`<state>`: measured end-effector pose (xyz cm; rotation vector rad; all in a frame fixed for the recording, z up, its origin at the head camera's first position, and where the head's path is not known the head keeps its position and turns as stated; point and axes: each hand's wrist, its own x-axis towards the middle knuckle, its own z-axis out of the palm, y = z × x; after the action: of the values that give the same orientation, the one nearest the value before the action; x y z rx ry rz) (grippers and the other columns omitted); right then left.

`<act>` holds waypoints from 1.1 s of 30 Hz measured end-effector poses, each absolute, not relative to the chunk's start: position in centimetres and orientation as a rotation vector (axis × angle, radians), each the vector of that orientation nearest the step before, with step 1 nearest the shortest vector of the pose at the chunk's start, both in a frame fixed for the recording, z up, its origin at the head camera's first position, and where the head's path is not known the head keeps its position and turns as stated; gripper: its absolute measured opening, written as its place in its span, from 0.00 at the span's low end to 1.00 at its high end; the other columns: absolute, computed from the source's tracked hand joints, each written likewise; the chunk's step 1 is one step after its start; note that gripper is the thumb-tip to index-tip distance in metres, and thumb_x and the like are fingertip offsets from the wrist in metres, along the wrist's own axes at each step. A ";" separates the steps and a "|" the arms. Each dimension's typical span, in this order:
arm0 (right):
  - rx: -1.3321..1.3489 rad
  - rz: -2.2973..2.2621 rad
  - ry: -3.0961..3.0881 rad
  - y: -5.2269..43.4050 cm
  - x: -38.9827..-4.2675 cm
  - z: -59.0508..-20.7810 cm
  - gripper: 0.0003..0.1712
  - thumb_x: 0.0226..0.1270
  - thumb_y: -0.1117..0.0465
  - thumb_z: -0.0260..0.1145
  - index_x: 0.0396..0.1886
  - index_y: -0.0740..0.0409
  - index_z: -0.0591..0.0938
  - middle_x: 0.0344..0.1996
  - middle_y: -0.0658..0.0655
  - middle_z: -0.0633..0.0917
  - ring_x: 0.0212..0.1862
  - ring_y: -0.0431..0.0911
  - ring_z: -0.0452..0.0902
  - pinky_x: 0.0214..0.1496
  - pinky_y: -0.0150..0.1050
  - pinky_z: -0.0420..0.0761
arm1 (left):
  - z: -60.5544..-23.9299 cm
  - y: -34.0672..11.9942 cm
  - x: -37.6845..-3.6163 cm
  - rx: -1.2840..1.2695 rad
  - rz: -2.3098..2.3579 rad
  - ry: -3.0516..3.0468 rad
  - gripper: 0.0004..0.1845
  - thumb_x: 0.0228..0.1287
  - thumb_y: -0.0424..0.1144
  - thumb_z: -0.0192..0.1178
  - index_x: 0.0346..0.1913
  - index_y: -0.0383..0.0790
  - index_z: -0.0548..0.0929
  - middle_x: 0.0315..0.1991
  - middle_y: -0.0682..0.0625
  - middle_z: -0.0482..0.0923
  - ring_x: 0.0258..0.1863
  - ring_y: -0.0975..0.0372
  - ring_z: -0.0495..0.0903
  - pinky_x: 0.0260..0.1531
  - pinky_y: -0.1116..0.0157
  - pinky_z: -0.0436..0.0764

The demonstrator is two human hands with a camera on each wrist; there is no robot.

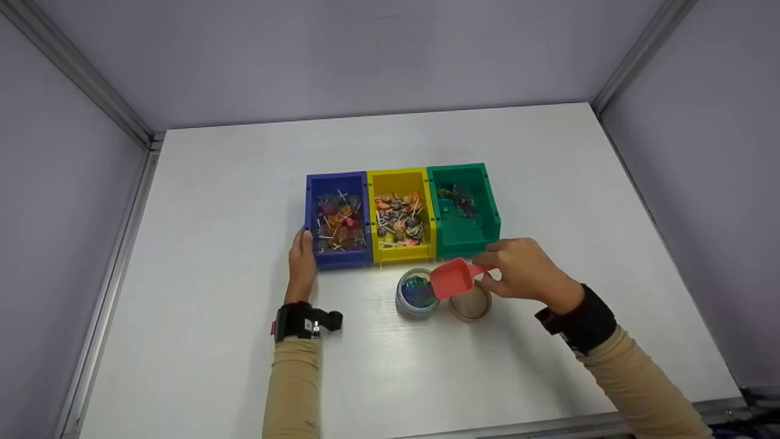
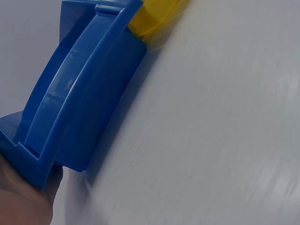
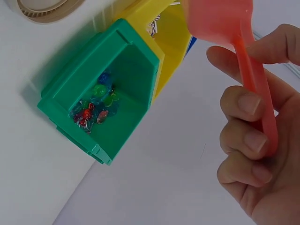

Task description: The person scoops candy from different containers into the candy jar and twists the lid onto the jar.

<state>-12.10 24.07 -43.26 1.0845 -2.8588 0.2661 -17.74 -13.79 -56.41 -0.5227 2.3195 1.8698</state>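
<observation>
My right hand (image 1: 525,268) grips the handle of a red scoop (image 1: 452,278), fingers curled round it in the right wrist view. The scoop's bowl is tilted beside the mouth of a jar (image 1: 417,295) with blue-green contents. My left hand (image 1: 301,262) rests against the left side of the blue bin (image 1: 338,262), fingers fairly straight; in the left wrist view the bin's corner hides part of it. Joined to that bin are a yellow bin (image 1: 403,253) and a green bin (image 1: 468,235). A few shiny wrapped candies (image 3: 96,104) lie in the green one.
A round beige lid (image 1: 470,305) lies on the white table (image 1: 378,378), right of the jar and under the scoop. Lollipops (image 1: 399,219) fill the yellow bin, and clear-wrapped lollipops (image 1: 339,225) the blue one. Pale panels (image 1: 390,61) enclose the table's back and sides.
</observation>
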 end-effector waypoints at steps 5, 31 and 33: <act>1.065 0.284 -2.853 24.2 -12.0 -43.1 0.09 0.50 0.57 0.72 0.30 0.55 0.88 0.21 0.52 0.86 0.22 0.42 0.75 0.22 0.33 0.77 | -56.4 -13.7 -17.8 -0.520 1.875 2.329 0.30 0.79 0.47 0.34 0.75 0.33 0.54 0.76 0.37 0.52 0.78 0.47 0.50 0.79 0.53 0.52; 0.621 0.514 -3.048 26.2 -13.1 -43.5 0.10 0.58 0.63 0.67 0.36 0.66 0.86 0.15 0.57 0.80 0.21 0.42 0.65 0.23 0.31 0.61 | -56.4 -13.8 -17.5 -0.501 1.944 2.276 0.31 0.79 0.48 0.34 0.75 0.33 0.51 0.77 0.38 0.50 0.78 0.49 0.48 0.80 0.54 0.50; 0.560 0.529 -3.071 26.1 -13.3 -43.8 0.12 0.59 0.61 0.67 0.38 0.67 0.85 0.15 0.57 0.79 0.21 0.43 0.66 0.23 0.31 0.61 | -56.5 -13.8 -17.6 -0.497 1.945 2.285 0.30 0.79 0.48 0.34 0.75 0.32 0.52 0.77 0.37 0.50 0.78 0.48 0.48 0.80 0.54 0.50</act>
<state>-13.34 26.11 -43.79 0.5599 -3.0710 0.5294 -17.55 -13.76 -56.54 -0.4971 2.2850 1.9452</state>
